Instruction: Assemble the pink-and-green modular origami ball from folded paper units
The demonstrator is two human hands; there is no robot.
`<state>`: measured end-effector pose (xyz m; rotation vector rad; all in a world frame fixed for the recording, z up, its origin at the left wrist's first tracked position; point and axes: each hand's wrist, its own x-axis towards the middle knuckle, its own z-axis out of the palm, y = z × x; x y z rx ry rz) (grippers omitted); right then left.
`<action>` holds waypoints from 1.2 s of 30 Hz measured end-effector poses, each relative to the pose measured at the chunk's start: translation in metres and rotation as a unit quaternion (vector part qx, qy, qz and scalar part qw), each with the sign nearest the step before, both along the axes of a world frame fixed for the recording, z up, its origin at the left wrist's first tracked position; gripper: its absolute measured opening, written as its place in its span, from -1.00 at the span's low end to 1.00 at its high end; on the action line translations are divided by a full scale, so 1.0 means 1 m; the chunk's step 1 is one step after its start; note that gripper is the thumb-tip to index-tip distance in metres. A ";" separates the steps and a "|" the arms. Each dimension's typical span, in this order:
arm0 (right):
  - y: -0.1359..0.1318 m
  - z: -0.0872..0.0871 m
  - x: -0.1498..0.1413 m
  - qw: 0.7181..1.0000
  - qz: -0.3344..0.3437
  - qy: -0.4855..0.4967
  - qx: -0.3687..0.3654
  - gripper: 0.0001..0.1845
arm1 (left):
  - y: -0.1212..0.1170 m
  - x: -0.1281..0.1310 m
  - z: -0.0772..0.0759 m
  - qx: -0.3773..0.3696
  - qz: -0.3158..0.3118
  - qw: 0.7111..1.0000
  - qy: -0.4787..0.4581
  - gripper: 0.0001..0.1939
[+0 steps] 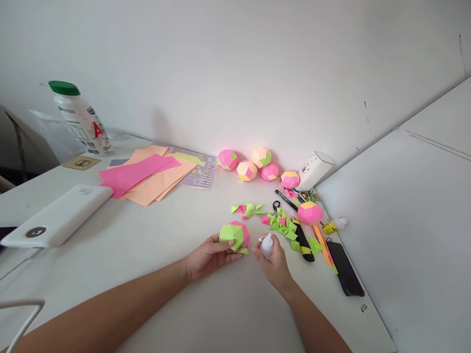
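My left hand (211, 256) is closed on a partly built paper ball (232, 236) of green and pink facets, thumb on its front face. A small green flap (244, 251) juts out at its lower right, by my fingertips. To the right, my right hand (275, 264) grips a small white glue bottle (266, 245) with its pointed nozzle upward, apart from the ball. Just beyond both hands lie many small folded green and pink paper pieces (281, 223), with a smaller cluster (248, 210) to their left.
Finished paper balls (246, 170) line the wall, and another pink one (310, 213) sits right. A black phone (346, 268), a box cutter (303, 242) and a yellow bottle (331, 226) lie right. Left are paper sheets (147, 179), a white power bank (62, 215) and a drink bottle (83, 122).
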<state>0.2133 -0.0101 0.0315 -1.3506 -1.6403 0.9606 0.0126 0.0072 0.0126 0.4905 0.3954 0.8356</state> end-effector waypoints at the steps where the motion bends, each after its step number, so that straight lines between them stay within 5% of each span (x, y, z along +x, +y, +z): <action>1: -0.001 0.002 0.000 0.999 -0.009 0.016 -0.030 -0.72 | 0.000 0.000 0.000 -0.004 0.002 1.000 0.002 -0.83; 7: -0.013 0.017 0.005 0.982 0.016 0.151 -0.110 -0.42 | 0.002 0.001 -0.002 -0.034 0.011 0.999 -0.004 -0.82; 10: -0.019 0.027 0.009 0.980 0.070 0.150 -0.113 -0.46 | 0.003 0.001 -0.004 -0.038 0.011 0.999 -0.013 -0.80; 19: -0.019 0.045 0.004 0.997 -0.008 0.070 -0.037 -0.67 | 0.003 0.000 -0.006 -0.039 0.008 0.999 -0.027 -0.81; 28: -0.021 0.042 0.000 0.996 -0.059 0.052 0.034 -0.61 | 0.003 0.000 -0.007 -0.047 0.012 0.998 -0.031 -0.80; 36: -0.022 0.036 0.001 0.988 -0.068 0.010 0.136 -0.75 | 0.002 0.000 -0.008 -0.034 0.006 0.999 -0.019 -0.80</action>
